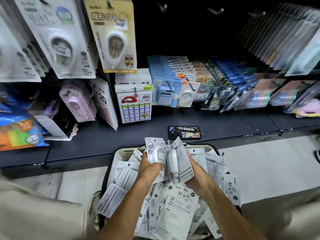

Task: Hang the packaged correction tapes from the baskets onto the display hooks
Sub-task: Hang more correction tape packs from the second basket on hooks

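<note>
Head view: your left hand [150, 168] and right hand [196, 172] each grip packs [170, 159] over the basket [121, 151]; the loosely fanned stack could slip before the 2 bare hooks [214, 11].

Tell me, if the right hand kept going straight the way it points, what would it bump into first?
Probably the phone lying on the dark shelf. The right hand points up and forward holding packaged correction tapes; depth is hard to judge.

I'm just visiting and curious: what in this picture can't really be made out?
- Head view: the cream plastic basket's bottom, buried under white packaged correction tapes.
- Left hand's fingers, hidden behind the white packages it grips.
- Small print on the packs, too blurred.
- Black shelf back around the empty metal hooks, too dark.
</note>
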Available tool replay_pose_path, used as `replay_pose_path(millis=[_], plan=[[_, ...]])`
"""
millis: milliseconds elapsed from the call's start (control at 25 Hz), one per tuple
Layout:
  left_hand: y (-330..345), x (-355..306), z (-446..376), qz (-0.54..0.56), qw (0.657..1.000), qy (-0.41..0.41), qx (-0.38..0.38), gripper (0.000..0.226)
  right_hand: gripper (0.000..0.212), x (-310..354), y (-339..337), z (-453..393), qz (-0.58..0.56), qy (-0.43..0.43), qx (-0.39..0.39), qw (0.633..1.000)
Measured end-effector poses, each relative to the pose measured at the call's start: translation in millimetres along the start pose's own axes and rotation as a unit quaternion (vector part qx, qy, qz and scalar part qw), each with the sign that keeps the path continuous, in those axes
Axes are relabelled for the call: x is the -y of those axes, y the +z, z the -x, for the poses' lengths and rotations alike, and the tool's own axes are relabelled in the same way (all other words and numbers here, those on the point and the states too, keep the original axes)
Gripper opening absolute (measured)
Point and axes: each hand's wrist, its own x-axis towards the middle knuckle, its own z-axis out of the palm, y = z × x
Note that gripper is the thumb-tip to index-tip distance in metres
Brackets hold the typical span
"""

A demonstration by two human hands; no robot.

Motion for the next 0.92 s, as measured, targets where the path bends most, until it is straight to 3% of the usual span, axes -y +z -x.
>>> replay_pose_path(millis=[160,280,320,440,560,720,920], plan=[[-13,5,-4,-0.011,0.999,0.019,0.035,0.058,0.050,-5,18,1,0.024,-0.012,0.004,1.000],[-20,-3,-7,0.079,0.994,-0.006,0.075,0.034,0.055,8,29,7,0.062,-0.051,-0.017,0.997],[-21,-8,-7,0.125,0.985,-0.024,0.114,0.037,0.061,12,35,10,0.057,-0.064,-0.026,0.996],[-27,-18,-8,0.199,0.960,-0.039,0.194,0.086,0.058,16,54,11,0.008,-0.088,-0.096,0.991],[-27,-26,4,0.116,0.978,0.015,0.173,0.074,0.052,26,64,15,0.002,-0.108,-0.184,0.977],[-27,-19,2,0.136,0.978,0.028,0.158,0.064,0.052,40,58,23,-0.025,-0.109,-0.074,0.991],[-23,7,6,0.045,0.991,-0.018,0.126,0.133,0.071,14,46,25,0.034,-0.024,-0.097,0.994]])
